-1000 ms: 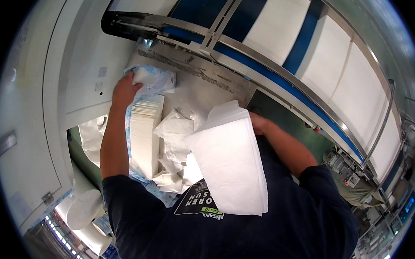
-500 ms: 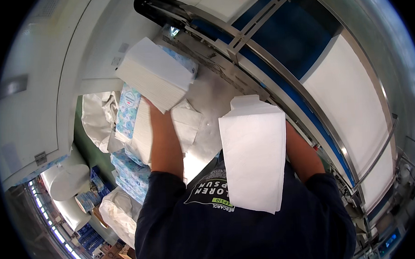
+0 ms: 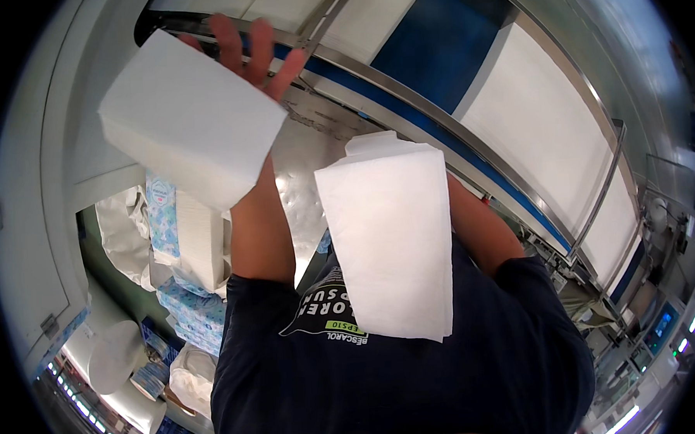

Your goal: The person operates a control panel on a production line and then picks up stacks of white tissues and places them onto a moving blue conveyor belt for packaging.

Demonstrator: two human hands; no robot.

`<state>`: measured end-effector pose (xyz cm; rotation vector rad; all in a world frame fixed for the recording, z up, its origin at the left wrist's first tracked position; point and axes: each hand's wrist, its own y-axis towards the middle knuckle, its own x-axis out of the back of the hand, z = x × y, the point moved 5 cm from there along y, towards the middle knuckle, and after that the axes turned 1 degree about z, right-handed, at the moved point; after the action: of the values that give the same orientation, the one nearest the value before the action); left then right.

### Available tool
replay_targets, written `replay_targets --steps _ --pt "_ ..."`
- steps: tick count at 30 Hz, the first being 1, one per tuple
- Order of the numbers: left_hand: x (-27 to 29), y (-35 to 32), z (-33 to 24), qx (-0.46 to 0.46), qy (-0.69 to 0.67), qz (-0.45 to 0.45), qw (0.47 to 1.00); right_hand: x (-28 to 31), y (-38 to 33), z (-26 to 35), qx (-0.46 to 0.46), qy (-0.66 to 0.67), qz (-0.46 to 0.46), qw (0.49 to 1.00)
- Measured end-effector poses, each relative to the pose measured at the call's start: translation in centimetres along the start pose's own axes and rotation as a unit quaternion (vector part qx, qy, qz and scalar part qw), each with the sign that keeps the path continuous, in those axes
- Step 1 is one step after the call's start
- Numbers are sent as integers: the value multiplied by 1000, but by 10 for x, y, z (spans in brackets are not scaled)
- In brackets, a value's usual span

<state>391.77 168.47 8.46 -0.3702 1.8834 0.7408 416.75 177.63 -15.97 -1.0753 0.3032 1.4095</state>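
Observation:
A thick block of white folded tissues (image 3: 191, 107) lies over my left hand (image 3: 259, 58), whose spread fingers reach out beyond its far edge; the palm is hidden beneath. In front of my chest is a second stack of white folded tissues (image 3: 387, 238). My right forearm (image 3: 483, 223) runs behind this stack, which appears held up there; the right hand's fingers are hidden. Just beyond my left forearm stand more white tissues (image 3: 199, 235) beside a blue flowered wrapper (image 3: 162, 213).
A conveyor with a blue belt (image 3: 441, 42) and metal rails (image 3: 509, 183) curves along the right. White cabinet panels (image 3: 32, 192) stand at left. Flowered tissue packs (image 3: 189, 313), a crumpled white bag (image 3: 123, 234) and white rolls (image 3: 113, 359) sit at the lower left.
My left hand has lifted the tissue block up and leftward, and its fingers now show past the far edge. The stack at my chest appears a little further left as the view shifts.

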Motion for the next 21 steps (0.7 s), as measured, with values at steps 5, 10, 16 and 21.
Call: replay_targets --steps 5,10,16,21 --pt "-28 -2 10 114 -30 59 991 5 -6 -5 22 30 35 999" --pt "-30 -45 -5 30 209 -245 946 -5 -1 1 -24 23 3 999" --pt "-92 -40 -18 -21 528 -210 823 -12 -3 1 -12 13 38 999" --pt "-147 -34 -6 -190 624 -134 746 -15 -7 11 44 9 100 994"
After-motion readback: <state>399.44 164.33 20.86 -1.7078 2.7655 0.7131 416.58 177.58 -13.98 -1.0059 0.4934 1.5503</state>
